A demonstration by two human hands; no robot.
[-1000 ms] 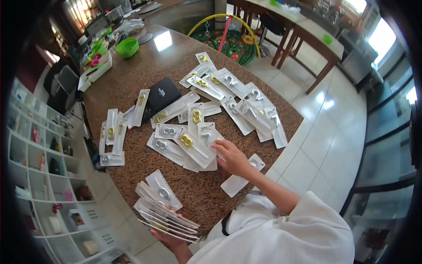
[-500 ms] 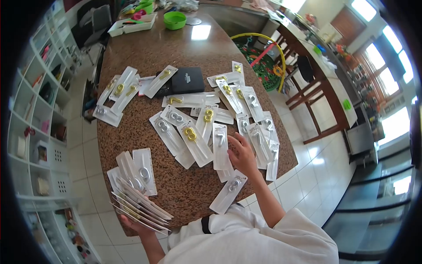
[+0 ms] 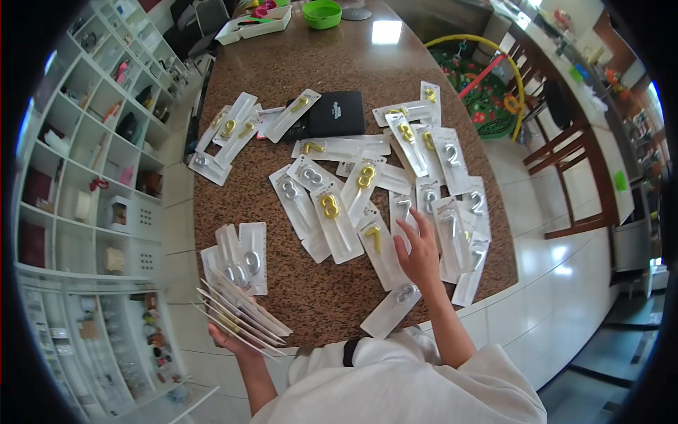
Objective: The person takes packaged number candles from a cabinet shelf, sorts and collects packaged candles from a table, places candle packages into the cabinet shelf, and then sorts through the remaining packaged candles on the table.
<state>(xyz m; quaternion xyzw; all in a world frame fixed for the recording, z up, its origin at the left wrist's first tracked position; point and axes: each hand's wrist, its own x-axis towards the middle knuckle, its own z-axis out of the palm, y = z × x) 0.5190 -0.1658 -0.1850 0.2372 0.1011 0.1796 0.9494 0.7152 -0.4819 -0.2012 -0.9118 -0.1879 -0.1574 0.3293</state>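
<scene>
My left hand is closed around a fanned stack of packaged candles at the table's near left corner, their edges turned up. My right hand has its fingers spread over a silver number candle pack, which it partly hides; whether it grips the pack is not clear. Left of those fingers lies a gold 7 candle pack. Below the hand is another silver candle pack. Gold 3 candle packs overlap to the left, and silver 2 candle packs lie to the right.
Several silver 0 candle packs lie beside the left hand. More packs, including a gold 9 pack, sit around a black box on the brown granite table. A green bowl and white tray stand far back.
The silver candle pack under my right hand has shifted right, uncovering the gold 7 pack. My left hand still holds its stack. The camera view has turned, shifting the scene rightward.
</scene>
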